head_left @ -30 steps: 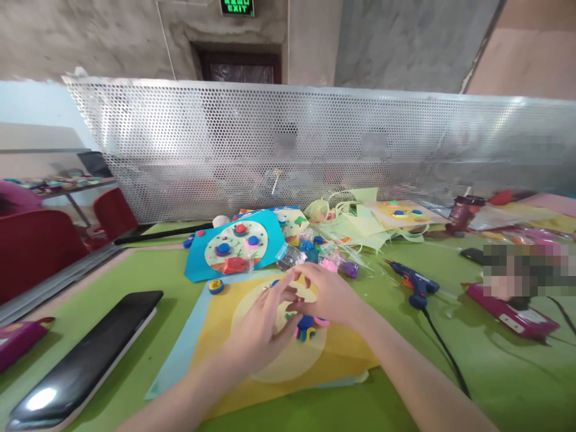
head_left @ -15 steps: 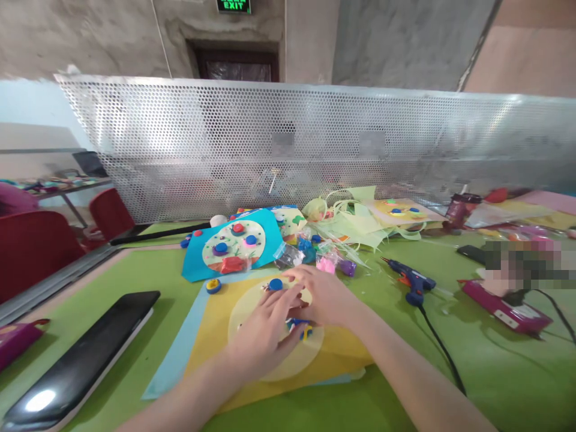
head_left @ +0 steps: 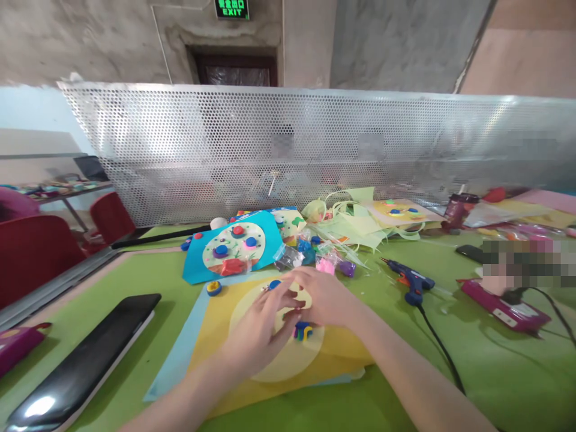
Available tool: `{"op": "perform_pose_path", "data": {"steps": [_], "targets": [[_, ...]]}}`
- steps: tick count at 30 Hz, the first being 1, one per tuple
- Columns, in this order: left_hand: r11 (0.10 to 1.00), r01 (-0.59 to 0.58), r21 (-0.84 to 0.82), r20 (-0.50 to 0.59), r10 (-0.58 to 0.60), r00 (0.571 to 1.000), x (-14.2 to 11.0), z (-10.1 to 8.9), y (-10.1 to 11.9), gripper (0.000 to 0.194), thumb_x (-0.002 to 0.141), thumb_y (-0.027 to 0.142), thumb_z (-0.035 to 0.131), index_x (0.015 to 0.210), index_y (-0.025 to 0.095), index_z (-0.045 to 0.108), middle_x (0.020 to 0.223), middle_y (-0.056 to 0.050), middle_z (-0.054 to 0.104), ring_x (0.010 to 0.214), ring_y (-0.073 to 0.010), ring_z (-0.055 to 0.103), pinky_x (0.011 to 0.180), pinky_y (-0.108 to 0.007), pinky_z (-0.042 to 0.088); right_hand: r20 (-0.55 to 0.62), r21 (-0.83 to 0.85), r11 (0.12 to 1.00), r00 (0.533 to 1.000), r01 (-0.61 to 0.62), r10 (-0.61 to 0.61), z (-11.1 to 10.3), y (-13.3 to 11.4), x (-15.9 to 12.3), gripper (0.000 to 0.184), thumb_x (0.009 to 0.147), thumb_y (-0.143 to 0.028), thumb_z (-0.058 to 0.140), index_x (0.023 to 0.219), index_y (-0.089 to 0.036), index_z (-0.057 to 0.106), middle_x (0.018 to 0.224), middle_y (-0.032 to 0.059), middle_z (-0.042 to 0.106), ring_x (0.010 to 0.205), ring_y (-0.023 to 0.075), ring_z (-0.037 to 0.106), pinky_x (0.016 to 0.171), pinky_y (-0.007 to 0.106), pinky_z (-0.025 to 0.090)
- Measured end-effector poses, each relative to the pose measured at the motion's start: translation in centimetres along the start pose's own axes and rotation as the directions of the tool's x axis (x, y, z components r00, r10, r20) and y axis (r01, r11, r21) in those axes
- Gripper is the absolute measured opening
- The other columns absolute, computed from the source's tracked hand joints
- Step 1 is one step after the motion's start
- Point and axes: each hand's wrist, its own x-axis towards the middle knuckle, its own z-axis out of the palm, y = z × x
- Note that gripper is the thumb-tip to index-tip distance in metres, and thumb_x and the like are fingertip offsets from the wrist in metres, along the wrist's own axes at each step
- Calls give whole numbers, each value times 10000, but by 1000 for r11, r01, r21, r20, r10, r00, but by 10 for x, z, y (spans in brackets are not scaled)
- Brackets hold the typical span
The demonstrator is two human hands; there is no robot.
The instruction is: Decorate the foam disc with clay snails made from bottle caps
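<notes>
My left hand (head_left: 258,333) and my right hand (head_left: 321,297) meet above a pale cream circle (head_left: 288,366) on a yellow sheet (head_left: 211,354). Their fingers are bent together, the fingertips nearly touching. Anything between them is too small or hidden to name. Just below the right hand, a blue clay piece with coloured strips (head_left: 303,331) lies on the circle. Beyond the left fingers shows a blue bottle cap (head_left: 275,284), partly covered. A blue cap with yellow filling (head_left: 214,288) sits by the sheet's upper left corner.
A blue card (head_left: 193,264) with a decorated circle lies behind. Bags of clay (head_left: 326,264) and paper strips (head_left: 351,210) are nearby. To the right are a glue gun (head_left: 411,281) with a cord and a magenta box (head_left: 506,309). A black phone-like slab (head_left: 90,360) lies left.
The left fingers lowered over the circle, then rose and spread from the thumb again. The right hand stayed close beside them, curling in slightly. Objects on the table stayed in place.
</notes>
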Motion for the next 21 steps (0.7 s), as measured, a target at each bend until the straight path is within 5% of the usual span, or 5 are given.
{"op": "perform_pose_path", "data": {"steps": [5, 9, 14, 21], "targets": [[971, -197, 136, 55, 191, 980, 0, 0, 1, 545, 892, 151, 397, 1389, 232, 189, 958, -54, 698, 902, -229, 634, 847, -418, 493, 8, 33, 999, 1000, 28, -28, 1, -3, -1, 511, 690, -244, 640, 1186, -172, 544, 1202, 86, 593, 1093, 233, 549, 896, 348, 461], [998, 14, -55, 27, -12, 1000, -2, -9, -2, 491, 902, 194, 403, 1366, 260, 258, 988, -41, 694, 956, -198, 635, 841, -356, 505, -21, 16, 1000, 1000, 5, -5, -6, 2, -4, 526, 697, -324, 671, 1178, -152, 544, 1200, 119, 582, 1107, 250, 536, 912, 378, 443], [887, 292, -357, 80, -282, 956, 1, -19, -2, 462, 886, 255, 433, 1337, 237, 333, 943, -38, 708, 953, -191, 651, 888, -362, 491, -16, 51, 999, 1000, -20, 21, -14, 3, -6, 568, 688, -401, 699, 1190, -193, 533, 1216, 89, 567, 1052, 224, 561, 881, 356, 453], [879, 236, -414, 194, -168, 967, 1, -7, 2, 500, 883, 234, 419, 1364, 291, 294, 990, -26, 703, 900, -173, 657, 795, -312, 526, 62, 35, 997, 996, -69, 67, -2, -2, -3, 493, 633, -302, 711, 1081, -139, 588, 1129, 138, 595, 958, 268, 597, 773, 366, 487]]}}
